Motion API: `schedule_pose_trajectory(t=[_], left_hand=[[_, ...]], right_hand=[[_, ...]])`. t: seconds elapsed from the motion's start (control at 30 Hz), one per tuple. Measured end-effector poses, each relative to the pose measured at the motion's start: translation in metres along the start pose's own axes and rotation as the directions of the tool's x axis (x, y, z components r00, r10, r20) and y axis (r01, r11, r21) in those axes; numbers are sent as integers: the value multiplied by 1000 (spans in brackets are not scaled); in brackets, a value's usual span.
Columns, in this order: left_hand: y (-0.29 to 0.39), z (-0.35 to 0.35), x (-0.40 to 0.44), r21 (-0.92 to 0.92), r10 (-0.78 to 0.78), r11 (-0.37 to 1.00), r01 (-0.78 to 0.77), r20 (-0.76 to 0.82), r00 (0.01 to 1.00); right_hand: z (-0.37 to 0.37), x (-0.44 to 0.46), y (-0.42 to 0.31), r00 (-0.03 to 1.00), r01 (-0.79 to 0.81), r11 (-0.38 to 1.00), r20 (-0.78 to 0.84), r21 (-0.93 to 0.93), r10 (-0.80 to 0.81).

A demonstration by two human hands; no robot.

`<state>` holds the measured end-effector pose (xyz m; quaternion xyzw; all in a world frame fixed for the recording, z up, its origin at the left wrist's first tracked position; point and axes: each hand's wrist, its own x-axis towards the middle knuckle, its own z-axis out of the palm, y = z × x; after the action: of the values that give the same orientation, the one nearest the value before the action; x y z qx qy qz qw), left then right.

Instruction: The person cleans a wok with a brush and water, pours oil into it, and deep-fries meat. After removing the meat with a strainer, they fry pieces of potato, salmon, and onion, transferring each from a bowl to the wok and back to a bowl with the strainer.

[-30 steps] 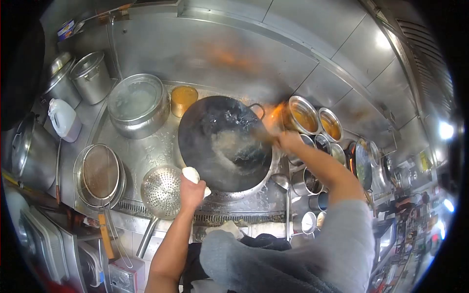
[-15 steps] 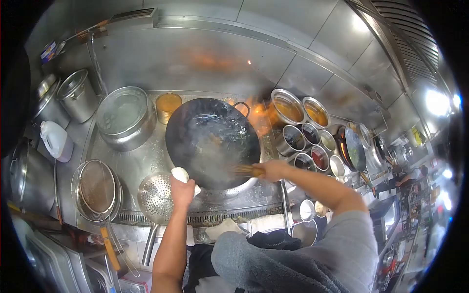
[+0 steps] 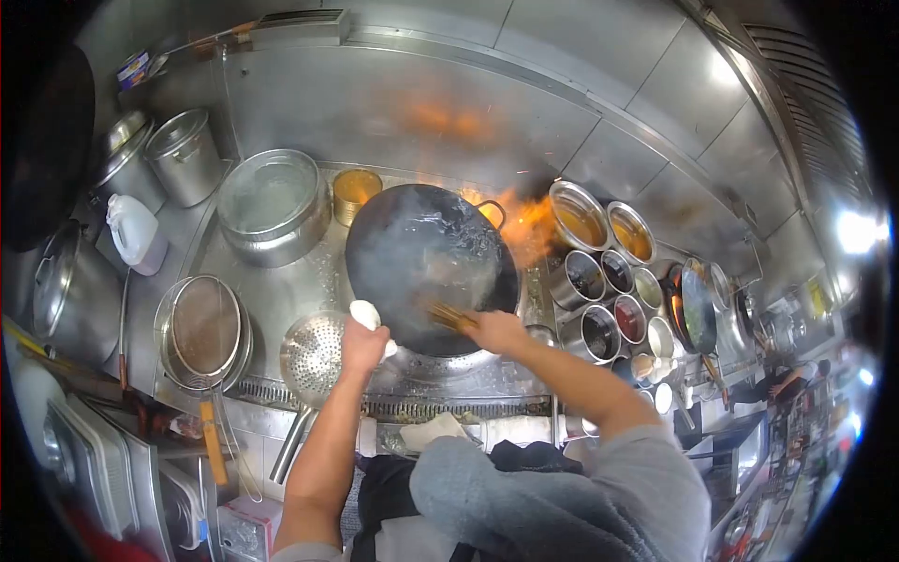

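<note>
A large black wok (image 3: 384, 244) sits over the burner, with steam and liquid inside it. My left hand (image 3: 363, 347) is closed round a folded white cloth (image 3: 365, 315) at the wok's near left rim; whatever part of the wok lies under the cloth is hidden. In my right hand (image 3: 498, 332) is a bamboo wok brush (image 3: 451, 316), its bristles over the near part of the wok's bowl. Flames (image 3: 526, 220) rise past the far right rim, beside the wok's loop handle (image 3: 490, 212).
A perforated strainer (image 3: 313, 358) lies left of my left hand, and a mesh strainer (image 3: 206, 328) farther left. A lidded steel pot (image 3: 272, 234) and an orange-filled tin (image 3: 356, 192) stand behind. Several sauce containers (image 3: 599, 332) line the right. Another person (image 3: 796, 379) is far right.
The brush in my right hand has swept left across the wok. Flames at the far right rim have grown. The whole view has shifted, moving the scene slightly rightward.
</note>
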<state>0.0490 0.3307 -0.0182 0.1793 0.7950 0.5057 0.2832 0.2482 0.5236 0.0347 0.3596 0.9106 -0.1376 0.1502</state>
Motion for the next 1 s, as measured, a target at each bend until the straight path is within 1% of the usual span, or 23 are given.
schedule_pose_trajectory(t=[0.07,0.1,0.13,0.2,0.23,0.27,0.33,0.4,0.47,0.5,0.53,0.57,0.6,0.63,0.67,0.73,0.8,0.83,0.87,0.9,0.93,1.0], left_hand=[[8,-2,-3,-56,6,998,-8,-35,999],[16,-9,-3,-30,-20,999,20,13,1000],[7,-8,7,-28,-32,999,32,-5,999],[-22,-3,33,-34,119,993,-117,57,991],[-5,-14,30,-30,94,995,-90,157,983],[1,-19,29,-22,76,997,-74,147,986],[11,-24,27,3,62,998,-63,102,993],[14,-30,31,-29,73,997,-71,81,994],[5,-35,48,37,156,986,-162,131,979],[11,-32,40,95,156,984,-152,-35,987],[16,-23,29,131,82,990,-57,-195,977],[20,-14,16,125,71,991,-41,-241,968],[23,-8,7,122,61,992,-26,-292,955],[25,-7,2,112,50,994,-17,-298,953],[27,-7,0,139,54,990,-15,-282,958],[28,-13,4,168,46,986,4,-291,956],[28,-19,12,250,36,968,14,-196,980],[27,-21,14,251,47,968,3,-193,980],[29,-23,15,256,39,967,12,-194,980],[31,-26,15,238,26,971,15,-170,985],[34,-29,15,212,20,977,13,-152,988],[36,-32,13,210,22,978,12,-159,987]], right_hand=[[-29,-23,30,994,47,987,107,-151,-31],[-43,-24,49,991,62,965,129,-254,-30],[-60,-14,69,988,82,933,149,-352,-31],[-67,60,119,988,79,887,155,-454,-9],[-71,91,108,1000,31,922,15,-387,-27],[-68,117,88,992,-12,952,-125,-307,-28],[-17,171,59,981,-72,980,-191,-183,36],[18,132,24,950,-124,992,-288,17,123],[30,97,15,960,-88,995,-261,55,100],[30,82,25,979,-106,994,-174,-3,104],[23,64,29,990,-121,991,-83,-54,117],[11,42,38,996,-84,991,-25,-104,81],[-20,9,33,999,-38,988,32,-149,43],[-49,-14,30,995,-23,977,91,-213,43],[-72,-26,33,988,0,961,149,-275,43],[-109,-2,56,955,158,882,297,-444,-21],[-127,52,44,897,294,856,432,-424,-94],[-126,77,18,930,127,896,366,-426,42],[-117,91,-8,936,-45,907,301,-419,185],[-88,107,-3,991,-5,975,132,-224,36],[-54,128,6,994,80,996,-76,-39,-83],[13,116,4,959,-13,1000,-284,-12,9]])
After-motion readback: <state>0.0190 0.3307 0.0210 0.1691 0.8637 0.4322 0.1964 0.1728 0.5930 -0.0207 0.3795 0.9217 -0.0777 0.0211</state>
